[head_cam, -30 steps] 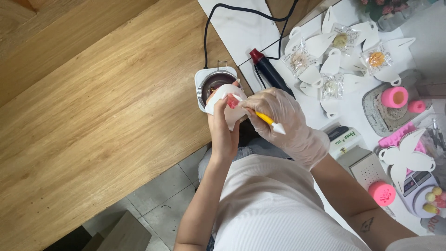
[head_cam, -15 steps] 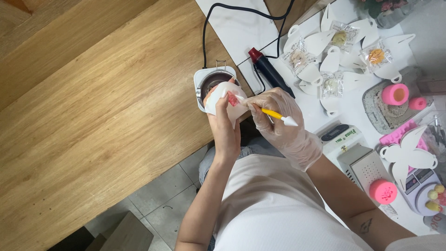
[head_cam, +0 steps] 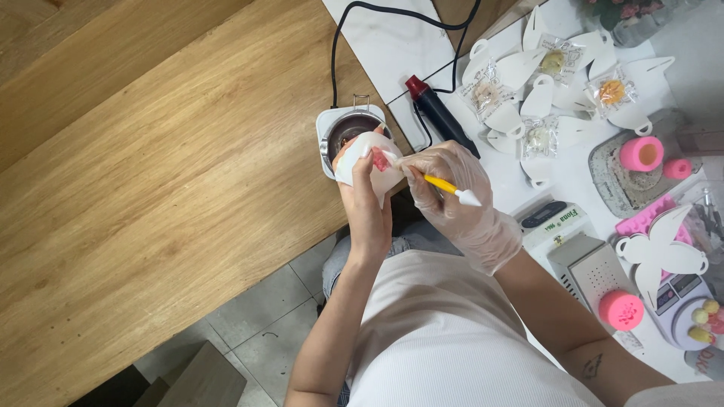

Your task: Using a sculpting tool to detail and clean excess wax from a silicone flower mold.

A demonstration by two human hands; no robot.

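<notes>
White and pale, the little moulded piece (head_cam: 367, 158) sat pinched in the person's bare left hand (head_cam: 367, 203), fingers curled shut around it, a red patch showing on its upper face. Right beside it, the gloved right hand (head_cam: 456, 200) was closed on a thin tool with a yellow shaft (head_cam: 440, 184), its white tip touching the piece and its other pale end poking out past the knuckles. Just beyond the left hand's fingertips stood a small white warmer with a dark metal pot (head_cam: 348, 130). Past the right hand lay a black heat tool with a red end (head_cam: 437, 113), its cord running off. Farther out to the right hand's side were white cup-shaped card cutouts (head_cam: 528, 71) and pink moulds (head_cam: 641, 153) on the white worktop (head_cam: 392, 45). Beyond the left hand's far side ran the wooden tabletop (head_cam: 151, 166).
</notes>
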